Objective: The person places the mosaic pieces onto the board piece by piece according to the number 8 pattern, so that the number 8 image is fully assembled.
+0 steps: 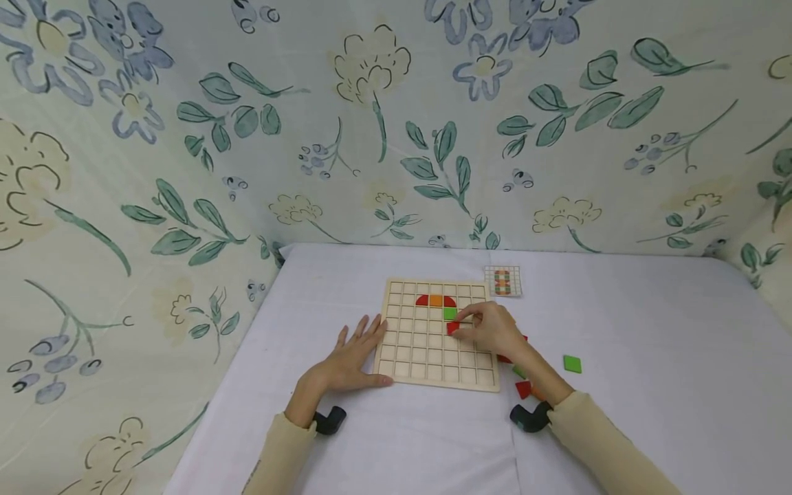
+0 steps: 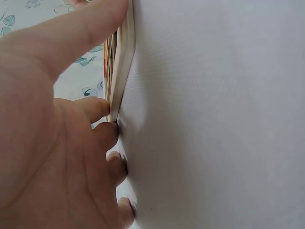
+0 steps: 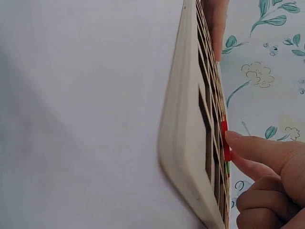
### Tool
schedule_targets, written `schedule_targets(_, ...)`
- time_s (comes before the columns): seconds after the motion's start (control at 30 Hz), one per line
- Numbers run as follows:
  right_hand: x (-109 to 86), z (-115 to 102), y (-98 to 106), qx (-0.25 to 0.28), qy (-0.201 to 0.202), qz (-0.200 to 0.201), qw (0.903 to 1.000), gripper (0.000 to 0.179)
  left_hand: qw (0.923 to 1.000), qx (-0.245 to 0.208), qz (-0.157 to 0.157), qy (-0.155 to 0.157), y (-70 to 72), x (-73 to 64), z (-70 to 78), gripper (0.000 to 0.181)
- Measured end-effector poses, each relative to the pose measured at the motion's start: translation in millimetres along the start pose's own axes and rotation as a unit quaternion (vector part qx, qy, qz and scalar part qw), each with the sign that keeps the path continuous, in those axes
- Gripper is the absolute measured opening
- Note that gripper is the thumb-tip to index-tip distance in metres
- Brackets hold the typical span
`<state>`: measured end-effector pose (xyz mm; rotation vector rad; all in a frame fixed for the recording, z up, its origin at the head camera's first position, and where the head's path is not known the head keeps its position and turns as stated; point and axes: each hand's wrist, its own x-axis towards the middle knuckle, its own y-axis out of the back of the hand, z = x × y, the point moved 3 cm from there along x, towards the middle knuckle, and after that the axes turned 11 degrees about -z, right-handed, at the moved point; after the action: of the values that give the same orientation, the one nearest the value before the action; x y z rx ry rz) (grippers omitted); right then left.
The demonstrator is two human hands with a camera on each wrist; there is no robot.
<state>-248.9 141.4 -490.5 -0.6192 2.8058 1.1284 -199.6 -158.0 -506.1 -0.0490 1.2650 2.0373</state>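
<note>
A wooden grid board (image 1: 421, 354) lies on the white cloth. Two red rounded pieces flank an orange square (image 1: 436, 300) in its upper rows, with a green square (image 1: 450, 313) below the right one. My right hand (image 1: 491, 326) pinches a red tile (image 1: 453, 328) between thumb and index finger, just below the green square; in the right wrist view the red tile (image 3: 226, 140) is right at the grid. My left hand (image 1: 346, 364) rests spread at the board's left side, fingertips by its edge and thumb at the near left corner.
Beyond the board's far right corner lies a small pattern card (image 1: 502, 282). Loose red, green and orange pieces, including a red one (image 1: 523, 390), lie partly under my right forearm. A green tile (image 1: 572, 364) sits farther right. Floral cloth (image 1: 371, 137) hangs behind the table.
</note>
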Motion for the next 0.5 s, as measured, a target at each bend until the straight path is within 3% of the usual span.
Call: schedule_targets(0.5,7.1,0.9,-2.3,0.028,0.015,-0.019,0.9993,0.019,1.0000,0.001,0.001,-0.001,0.9,-1.3,1.2,0.110)
